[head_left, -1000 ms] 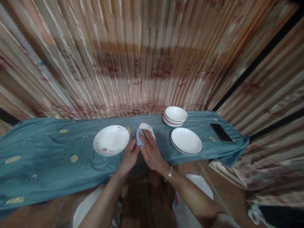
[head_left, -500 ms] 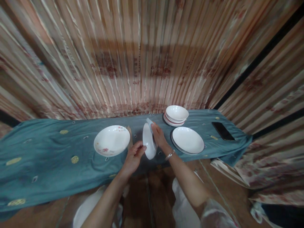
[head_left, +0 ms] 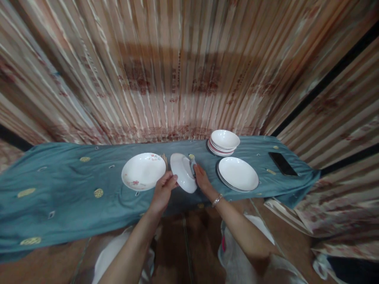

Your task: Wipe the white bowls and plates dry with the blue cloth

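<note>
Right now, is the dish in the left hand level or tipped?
Tipped: held by the left hand, the white dish shows a narrow, slanting oval.

The dish point(head_left: 180, 169) is white, glossy and shallow, tilted steeply with its underside partly in view, its edge pinched in the left hand point(head_left: 164, 188). The cloth point(head_left: 192, 162), pale blue and mostly hidden, sits between the dish and the right hand point(head_left: 203, 180).
</note>
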A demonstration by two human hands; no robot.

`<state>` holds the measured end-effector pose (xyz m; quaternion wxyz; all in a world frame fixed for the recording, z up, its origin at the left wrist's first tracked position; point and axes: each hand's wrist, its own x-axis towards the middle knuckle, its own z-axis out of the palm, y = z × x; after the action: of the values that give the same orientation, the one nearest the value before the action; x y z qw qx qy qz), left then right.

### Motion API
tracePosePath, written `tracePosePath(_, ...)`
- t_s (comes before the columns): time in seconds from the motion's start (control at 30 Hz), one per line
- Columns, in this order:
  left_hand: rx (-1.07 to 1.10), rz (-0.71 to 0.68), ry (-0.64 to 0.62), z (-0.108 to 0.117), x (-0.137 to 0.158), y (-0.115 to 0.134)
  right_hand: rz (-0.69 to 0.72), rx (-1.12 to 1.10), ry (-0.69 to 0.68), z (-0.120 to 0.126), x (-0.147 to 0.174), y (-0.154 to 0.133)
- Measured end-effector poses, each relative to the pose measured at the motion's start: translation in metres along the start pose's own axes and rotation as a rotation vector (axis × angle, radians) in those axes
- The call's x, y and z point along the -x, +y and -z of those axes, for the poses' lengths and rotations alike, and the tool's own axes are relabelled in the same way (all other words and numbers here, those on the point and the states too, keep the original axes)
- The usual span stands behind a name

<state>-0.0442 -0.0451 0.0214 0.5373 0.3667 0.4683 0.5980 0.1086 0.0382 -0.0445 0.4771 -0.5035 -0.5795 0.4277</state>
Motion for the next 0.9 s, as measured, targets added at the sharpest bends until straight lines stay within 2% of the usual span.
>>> tracePosePath(0.17,0.108,0.033,0.111,-0.002,-0.001,0.001,-0.061,-0.01,0.047,-0.002,0.022,0.005)
tracePosePath(0.3,0.12,0.054,0.141,-0.005,-0.002,0.003,-0.006,0.008,0.038,-0.004,0.044,0.001)
tracePosePath(0.43,0.153,0.041,0.154,-0.007,-0.004,0.003,0.135,0.165,-0.008,-0.004,0.069,-0.004)
tracePosePath(0.57,0.168,0.051,0.163,-0.011,-0.005,0.005,0.336,0.374,-0.073,-0.002,0.084,-0.012)
tracePosePath(0.73,0.151,0.061,0.184,-0.015,-0.003,0.004,0.617,0.597,-0.135,0.0,0.081,-0.025)
tracePosePath(0.9,0.058,-0.007,0.062,-0.013,-0.002,-0.003,0.726,0.684,-0.206,0.0,0.069,-0.04)
